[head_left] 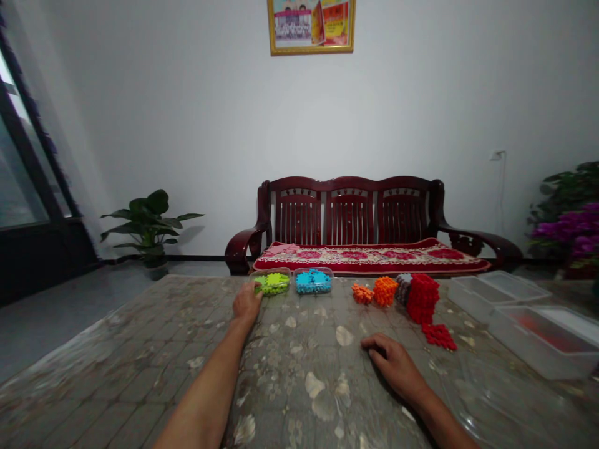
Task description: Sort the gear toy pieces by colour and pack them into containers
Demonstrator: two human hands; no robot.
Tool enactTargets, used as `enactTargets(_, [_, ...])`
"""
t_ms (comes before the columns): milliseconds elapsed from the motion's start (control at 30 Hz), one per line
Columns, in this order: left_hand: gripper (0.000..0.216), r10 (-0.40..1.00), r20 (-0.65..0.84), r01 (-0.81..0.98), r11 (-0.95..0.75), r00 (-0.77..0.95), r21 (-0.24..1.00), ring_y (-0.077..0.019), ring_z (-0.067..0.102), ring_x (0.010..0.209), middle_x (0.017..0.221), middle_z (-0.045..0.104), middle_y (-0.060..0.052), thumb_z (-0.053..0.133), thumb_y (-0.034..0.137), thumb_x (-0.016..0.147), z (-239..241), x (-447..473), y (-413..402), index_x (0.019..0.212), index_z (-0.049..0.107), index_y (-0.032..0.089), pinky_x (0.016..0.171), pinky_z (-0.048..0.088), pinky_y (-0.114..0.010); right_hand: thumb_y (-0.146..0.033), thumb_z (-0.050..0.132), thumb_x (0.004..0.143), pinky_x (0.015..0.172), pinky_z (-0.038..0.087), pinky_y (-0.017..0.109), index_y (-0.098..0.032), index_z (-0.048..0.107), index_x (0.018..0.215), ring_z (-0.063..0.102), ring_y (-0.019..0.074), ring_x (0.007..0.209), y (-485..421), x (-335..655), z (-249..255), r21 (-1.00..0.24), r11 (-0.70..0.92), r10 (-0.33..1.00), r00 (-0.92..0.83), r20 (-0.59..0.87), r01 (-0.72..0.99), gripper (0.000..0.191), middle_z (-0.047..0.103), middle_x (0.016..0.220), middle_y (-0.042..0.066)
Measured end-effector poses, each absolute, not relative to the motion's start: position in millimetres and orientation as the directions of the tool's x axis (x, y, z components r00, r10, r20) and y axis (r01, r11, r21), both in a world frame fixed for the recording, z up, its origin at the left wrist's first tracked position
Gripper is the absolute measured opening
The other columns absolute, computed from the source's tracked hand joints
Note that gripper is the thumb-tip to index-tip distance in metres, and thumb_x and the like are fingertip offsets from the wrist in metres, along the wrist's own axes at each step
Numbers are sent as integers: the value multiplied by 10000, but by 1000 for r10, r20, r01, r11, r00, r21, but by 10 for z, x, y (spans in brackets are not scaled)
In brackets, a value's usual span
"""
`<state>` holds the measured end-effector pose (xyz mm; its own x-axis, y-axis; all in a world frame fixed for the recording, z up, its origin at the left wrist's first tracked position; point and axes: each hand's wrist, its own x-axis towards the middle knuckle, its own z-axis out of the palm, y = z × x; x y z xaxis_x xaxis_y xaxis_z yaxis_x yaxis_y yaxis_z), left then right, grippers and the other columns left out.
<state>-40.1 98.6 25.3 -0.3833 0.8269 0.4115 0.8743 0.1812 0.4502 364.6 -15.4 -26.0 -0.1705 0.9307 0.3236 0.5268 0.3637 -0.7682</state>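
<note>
My left hand (248,300) reaches forward, its fingers closed on the left edge of a clear plastic box (286,289) filled with lime-green snowflake-shaped pieces (276,282). Just right of it stands a similar clear box (331,288) of blue pieces (312,280). My right hand (389,360) rests low over the table with nothing in it, thumb and index finger apart. Beyond it are a small orange cluster (362,294), a larger orange block (384,291), a grey stack (403,289) and a tall red block (423,298). Flat red pieces (440,336) lie in front of that block.
A patterned cloth covers the table (290,374). Translucent plastic containers (538,340) stand at the right, one with something red showing inside. Clear lids or trays (505,399) lie nearer. Behind the table is a wooden bench (350,212); a potted plant (152,227) stands left.
</note>
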Motion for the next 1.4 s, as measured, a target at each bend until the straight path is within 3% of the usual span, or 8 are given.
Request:
enactTargets(200, [577, 744, 375, 791, 329, -553, 516, -253, 672, 1198, 1518, 504, -196, 593, 252, 947, 152, -251, 818, 1499, 447, 174, 938, 557, -348, -311, 488, 781, 959, 525, 408, -212, 760, 931, 712, 262, 992, -141, 3642, -258, -772, 360, 933, -176, 316, 524, 326, 770, 991, 79])
enactTargets(300, [672, 715, 306, 745, 442, -629, 499, -319, 621, 1292, 1519, 488, -275, 586, 288, 945, 109, -150, 747, 1545, 364, 82, 988, 540, -395, -299, 490, 774, 970, 518, 403, -208, 759, 933, 709, 257, 1002, -125, 3639, -269, -769, 363, 931, -182, 316, 526, 325, 772, 1001, 80])
enactTargets(433, [663, 759, 247, 774, 482, -603, 410, -350, 508, 1424, 1535, 501, -267, 570, 307, 939, 36, 82, 605, 1536, 416, 63, 1123, 446, -424, -272, 499, 777, 957, 519, 394, -212, 757, 920, 706, 251, 992, -106, 3633, -283, -764, 369, 928, -176, 327, 529, 301, 771, 987, 72])
enactTargets(600, [558, 890, 209, 896, 339, -405, 288, -367, 432, 1477, 1559, 510, -238, 518, 378, 963, -86, 566, 286, 1445, 589, 106, 1220, 298, -507, -190, 511, 769, 935, 529, 370, -211, 762, 910, 706, 232, 965, -111, 3619, -257, -746, 386, 921, -174, 349, 543, 289, 772, 975, 62])
enactTargets(833, [611, 979, 133, 988, 153, -156, 34, -389, 358, 1529, 1639, 421, -210, 381, 461, 1022, -77, 1019, -223, 1562, 483, 195, 1226, 240, -577, -98, 527, 763, 931, 532, 335, -217, 774, 932, 708, 208, 971, -121, 3598, -234, -690, 397, 913, -182, 365, 606, 322, 775, 989, 41])
enactTargets(1000, [595, 995, 51, 997, 80, -81, 25, -374, 322, 1554, 1673, 374, -182, 363, 443, 1032, -3, 1094, -388, 1583, 449, 235, 1214, 264, -588, -76, 552, 748, 947, 527, 328, -220, 777, 956, 702, 205, 988, -148, 3603, -221, -662, 402, 907, -180, 380, 632, 339, 778, 1016, 39])
enactTargets(1200, [579, 992, 106, 997, 58, -63, 43, -385, 357, 1533, 1649, 413, -191, 392, 438, 1024, -51, 1096, -240, 1562, 483, 244, 1208, 257, -614, -33, 550, 755, 964, 518, 313, -231, 781, 949, 703, 196, 1007, -205, 3600, -256, -546, 436, 879, -208, 429, 715, 361, 786, 1005, 38])
enactTargets(1400, [565, 991, 126, 999, 32, -36, 37, -362, 386, 1520, 1629, 452, -171, 370, 430, 1028, -102, 1079, -150, 1551, 498, 257, 1201, 283, -601, 0, 531, 760, 942, 515, 316, -234, 784, 1031, 699, 214, 1012, -282, 3655, -52, -439, 336, 845, -60, 532, 834, 439, 787, 1031, 58])
